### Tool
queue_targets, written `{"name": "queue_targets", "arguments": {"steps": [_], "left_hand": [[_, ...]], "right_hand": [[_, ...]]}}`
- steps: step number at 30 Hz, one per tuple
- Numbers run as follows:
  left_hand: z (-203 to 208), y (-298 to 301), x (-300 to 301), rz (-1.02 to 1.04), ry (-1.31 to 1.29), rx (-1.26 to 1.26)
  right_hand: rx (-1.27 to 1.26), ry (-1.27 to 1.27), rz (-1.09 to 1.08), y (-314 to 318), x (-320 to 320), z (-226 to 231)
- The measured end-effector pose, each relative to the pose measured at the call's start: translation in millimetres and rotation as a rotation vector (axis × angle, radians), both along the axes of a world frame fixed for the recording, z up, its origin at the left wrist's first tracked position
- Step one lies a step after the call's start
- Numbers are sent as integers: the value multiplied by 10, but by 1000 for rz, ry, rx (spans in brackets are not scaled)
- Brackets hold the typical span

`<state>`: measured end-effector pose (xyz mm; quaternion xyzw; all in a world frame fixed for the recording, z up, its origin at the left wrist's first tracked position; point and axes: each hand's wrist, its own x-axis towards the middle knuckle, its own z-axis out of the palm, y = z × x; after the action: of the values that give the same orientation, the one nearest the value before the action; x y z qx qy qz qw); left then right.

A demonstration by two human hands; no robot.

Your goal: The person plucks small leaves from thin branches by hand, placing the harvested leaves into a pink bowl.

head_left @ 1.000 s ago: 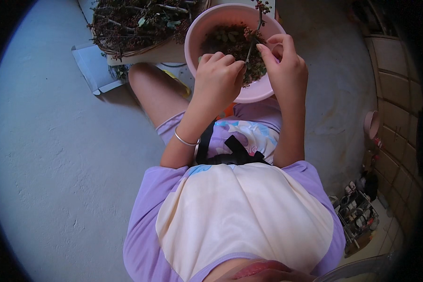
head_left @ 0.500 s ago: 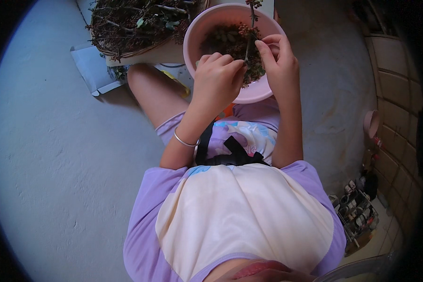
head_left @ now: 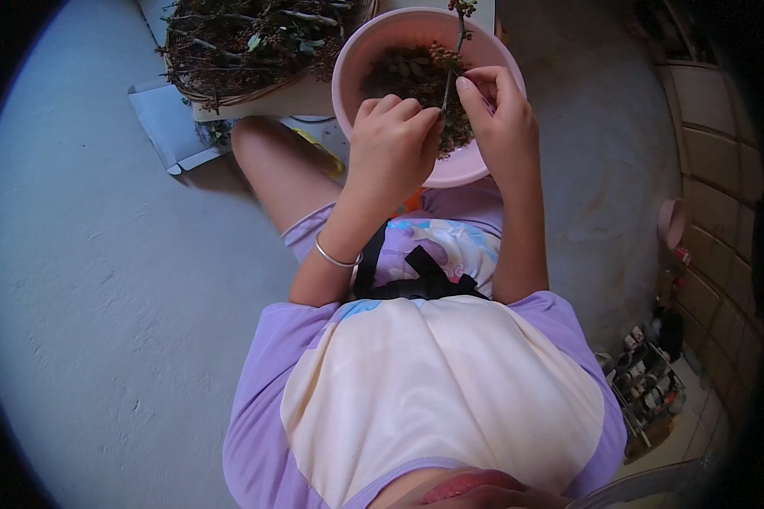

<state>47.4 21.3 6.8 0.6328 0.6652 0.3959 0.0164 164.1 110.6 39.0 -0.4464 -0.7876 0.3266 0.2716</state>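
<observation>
A thin twig with clusters of small reddish berries (head_left: 460, 36) stands up over a pink basin (head_left: 345, 85). My left hand (head_left: 393, 140) is closed around the lower end of this berry twig, above the near part of the basin. Thumb and forefinger of my right hand (head_left: 502, 114) pinch at the twig's middle, just below a berry cluster; exactly what lies between those fingertips is too small to make out. Inside the basin, loose berries and green leaves (head_left: 399, 69) cover the bottom, partly hidden behind my left hand.
Beyond my left knee, a wicker basket (head_left: 197, 95) heaped with berry branches (head_left: 255, 38) rests on a light board. An open white box (head_left: 168, 127) lies below it on the grey floor (head_left: 127, 297). To the right stand a rack of shoes (head_left: 645, 377) and a tiled wall (head_left: 711, 153).
My right hand has shifted slightly down along the twig, its fingers still pinched. My left hand keeps its hold and has barely moved.
</observation>
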Motion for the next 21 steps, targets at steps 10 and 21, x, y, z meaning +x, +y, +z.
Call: {"name": "queue_targets", "arguments": {"steps": [10, 21], "left_hand": [[-19, -5, -6, -3, -9, -3], [4, 0, 35, 76, -28, 1]], "right_hand": [[-161, 266, 40, 68, 31, -142], [-341, 460, 41, 31, -26, -216]]}}
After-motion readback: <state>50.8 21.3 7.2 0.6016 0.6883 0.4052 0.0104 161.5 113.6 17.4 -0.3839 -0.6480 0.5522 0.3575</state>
